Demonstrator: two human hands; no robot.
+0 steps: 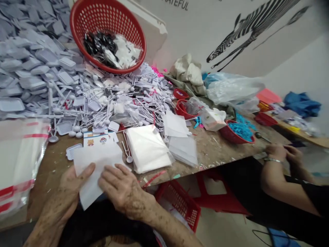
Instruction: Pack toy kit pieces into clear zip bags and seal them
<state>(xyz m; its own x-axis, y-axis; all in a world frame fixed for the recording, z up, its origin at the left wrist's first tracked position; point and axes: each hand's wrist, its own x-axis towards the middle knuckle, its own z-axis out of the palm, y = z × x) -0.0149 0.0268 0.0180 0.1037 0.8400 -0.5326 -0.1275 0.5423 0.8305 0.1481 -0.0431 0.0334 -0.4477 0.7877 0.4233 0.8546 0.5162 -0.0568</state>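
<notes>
My left hand point(70, 187) grips a thin white sheet point(96, 161) at its left edge, thumb on top and the other fingers underneath. Across the sheet's right side lie the fingers of my right hand point(120, 185), slightly bent; its thumb is hard to make out. Beyond the sheet, partly covered by it, are cards with small cartoon pictures point(100, 139). To the right sits a stack of white translucent sheets point(147, 149), with more loose sheets point(181, 147) past it. A small white spoon point(129, 159) lies between the held sheet and the stack.
Heaped white plastic trays and spoons point(51, 68) fill the back left, below a red basket point(108, 65) of packets. Plastic bags point(20, 161) lie left. A red bowl of blue pieces point(238, 133) stands right, near another person's hands point(277, 154). A red crate point(180, 202) is below the edge.
</notes>
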